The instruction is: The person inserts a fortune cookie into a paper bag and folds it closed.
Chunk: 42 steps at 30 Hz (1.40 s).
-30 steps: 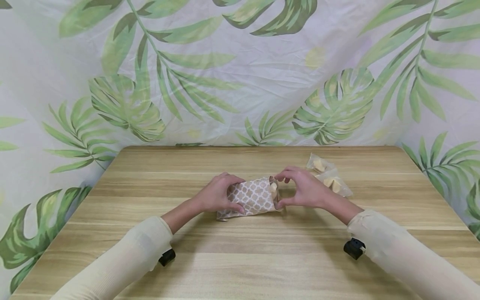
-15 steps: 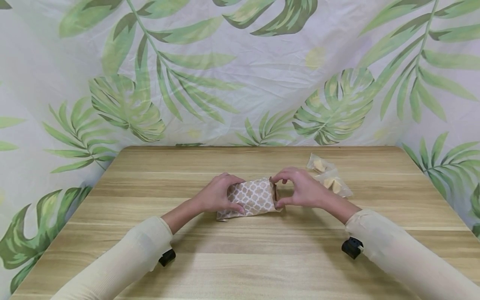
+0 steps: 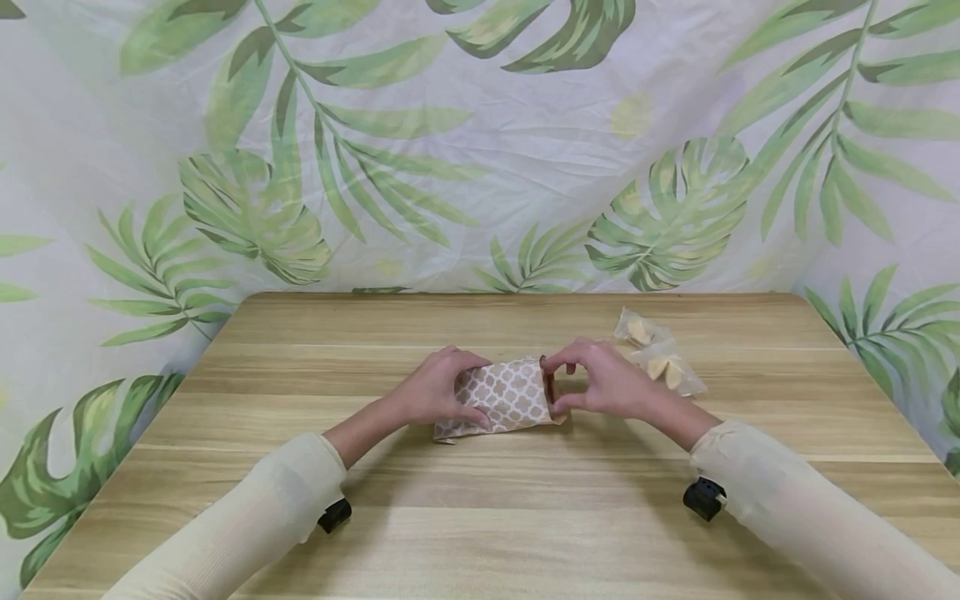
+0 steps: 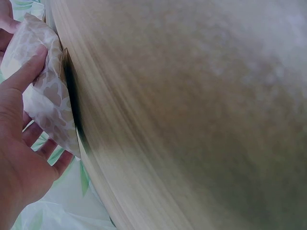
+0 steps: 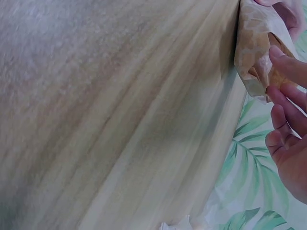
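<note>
A brown paper bag (image 3: 506, 392) with a white quatrefoil pattern lies on its side in the middle of the table, its mouth facing right. My left hand (image 3: 442, 387) grips the closed end, thumb on the near side; the left wrist view shows its fingers around the bag (image 4: 53, 96). At the mouth is my right hand (image 3: 607, 379), its thumb and index finger at opposite edges of the rim. In the right wrist view, the thumb (image 5: 283, 62) lies over the opening and other fingers are bent below it. The inside of the bag is hidden.
Beyond my right hand lie clear packets of folded, fortune-cookie-like biscuits (image 3: 663, 367), one packet (image 3: 637, 329) farther back. The wooden table (image 3: 510, 533) ends at a leaf-print cloth (image 3: 525, 167). A black wrist camera (image 3: 705, 498) hangs under the right sleeve.
A pale biscuit showing at the bag's mouth a second ago is out of sight inside. The right fingers have moved slightly left, onto the rim. The left hand has stayed put.
</note>
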{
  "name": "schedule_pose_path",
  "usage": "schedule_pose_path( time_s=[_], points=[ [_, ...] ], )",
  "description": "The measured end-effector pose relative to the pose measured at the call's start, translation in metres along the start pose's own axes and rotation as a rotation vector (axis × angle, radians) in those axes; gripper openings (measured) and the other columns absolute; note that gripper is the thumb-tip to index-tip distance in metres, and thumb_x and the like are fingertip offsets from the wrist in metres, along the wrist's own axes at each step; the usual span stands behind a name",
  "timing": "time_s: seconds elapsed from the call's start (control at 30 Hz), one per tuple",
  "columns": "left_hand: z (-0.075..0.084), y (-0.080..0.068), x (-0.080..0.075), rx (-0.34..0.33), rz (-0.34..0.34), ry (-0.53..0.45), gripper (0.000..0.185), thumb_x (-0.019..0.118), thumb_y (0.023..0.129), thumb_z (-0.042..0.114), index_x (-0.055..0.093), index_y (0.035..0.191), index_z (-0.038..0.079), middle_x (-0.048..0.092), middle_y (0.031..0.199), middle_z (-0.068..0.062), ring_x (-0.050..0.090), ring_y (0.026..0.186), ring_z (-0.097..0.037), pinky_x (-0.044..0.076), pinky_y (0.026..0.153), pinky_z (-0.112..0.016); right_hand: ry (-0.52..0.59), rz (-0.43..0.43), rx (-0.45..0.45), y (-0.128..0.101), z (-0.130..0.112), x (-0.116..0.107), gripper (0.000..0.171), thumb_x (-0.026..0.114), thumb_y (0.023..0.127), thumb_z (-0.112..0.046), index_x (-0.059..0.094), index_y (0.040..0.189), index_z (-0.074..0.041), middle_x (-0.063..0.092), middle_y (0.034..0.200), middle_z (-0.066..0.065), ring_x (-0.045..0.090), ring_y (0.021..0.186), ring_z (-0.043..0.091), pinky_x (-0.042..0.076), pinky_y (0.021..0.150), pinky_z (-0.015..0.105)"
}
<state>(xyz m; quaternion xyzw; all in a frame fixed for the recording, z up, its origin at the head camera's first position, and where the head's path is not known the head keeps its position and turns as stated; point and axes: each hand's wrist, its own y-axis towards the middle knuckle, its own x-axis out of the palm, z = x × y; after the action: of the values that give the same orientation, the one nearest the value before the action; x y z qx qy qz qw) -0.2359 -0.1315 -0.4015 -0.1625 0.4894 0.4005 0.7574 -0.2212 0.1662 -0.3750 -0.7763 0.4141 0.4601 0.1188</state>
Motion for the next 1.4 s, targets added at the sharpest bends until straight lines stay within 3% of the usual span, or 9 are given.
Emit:
schedule_pose_path(
  time_s=[0.33, 0.67, 0.9, 1.0, 1.4],
  points=[
    [0.0, -0.001, 0.0, -0.003, -0.005, 0.001, 0.085, 0.098, 0.066, 0.042, 0.066, 0.133, 0.0, 0.07, 0.13, -0.013, 0.06, 0.106, -0.024, 0.051, 0.094, -0.042, -0.028, -0.002, 0.049, 0.002, 0.0, 0.003, 0.054, 0.095, 0.073, -0.022, 0.074, 0.119, -0.005, 0.072, 0.115, 0.008, 0.062, 0.097, 0.026, 0.055, 0.084, 0.045],
    [-0.001, -0.001, 0.0, 0.014, 0.002, 0.01, 0.086, 0.098, 0.066, 0.043, 0.066, 0.132, -0.002, 0.071, 0.129, -0.014, 0.061, 0.107, -0.025, 0.051, 0.094, -0.042, -0.006, 0.067, 0.032, -0.008, 0.008, -0.007, 0.052, 0.095, 0.074, -0.018, 0.073, 0.117, 0.001, 0.075, 0.114, 0.011, 0.065, 0.094, 0.03, 0.053, 0.085, 0.052],
    [0.0, -0.001, -0.001, 0.013, 0.004, 0.007, 0.086, 0.098, 0.066, 0.042, 0.066, 0.132, -0.003, 0.071, 0.129, -0.014, 0.06, 0.105, -0.025, 0.051, 0.092, -0.041, -0.008, 0.103, 0.047, -0.018, 0.016, -0.022, 0.043, 0.092, 0.077, -0.009, 0.073, 0.115, 0.0, 0.075, 0.11, 0.015, 0.065, 0.095, 0.028, 0.048, 0.07, 0.033],
    [0.0, -0.001, 0.0, 0.015, 0.005, 0.011, 0.086, 0.098, 0.066, 0.042, 0.066, 0.132, -0.003, 0.071, 0.129, -0.014, 0.06, 0.105, -0.025, 0.051, 0.092, -0.041, -0.019, 0.126, 0.073, -0.023, 0.021, -0.031, 0.039, 0.09, 0.079, -0.006, 0.073, 0.114, 0.0, 0.075, 0.109, 0.015, 0.066, 0.095, 0.03, 0.047, 0.068, 0.031],
    [0.0, -0.001, 0.0, 0.01, 0.011, 0.01, 0.084, 0.098, 0.066, 0.041, 0.067, 0.131, -0.002, 0.071, 0.127, -0.014, 0.06, 0.104, -0.024, 0.052, 0.091, -0.041, -0.058, 0.117, 0.157, -0.049, 0.041, -0.054, 0.038, 0.083, 0.084, -0.002, 0.07, 0.12, 0.005, 0.073, 0.116, 0.021, 0.065, 0.109, 0.038, 0.051, 0.091, 0.061]
  ],
)
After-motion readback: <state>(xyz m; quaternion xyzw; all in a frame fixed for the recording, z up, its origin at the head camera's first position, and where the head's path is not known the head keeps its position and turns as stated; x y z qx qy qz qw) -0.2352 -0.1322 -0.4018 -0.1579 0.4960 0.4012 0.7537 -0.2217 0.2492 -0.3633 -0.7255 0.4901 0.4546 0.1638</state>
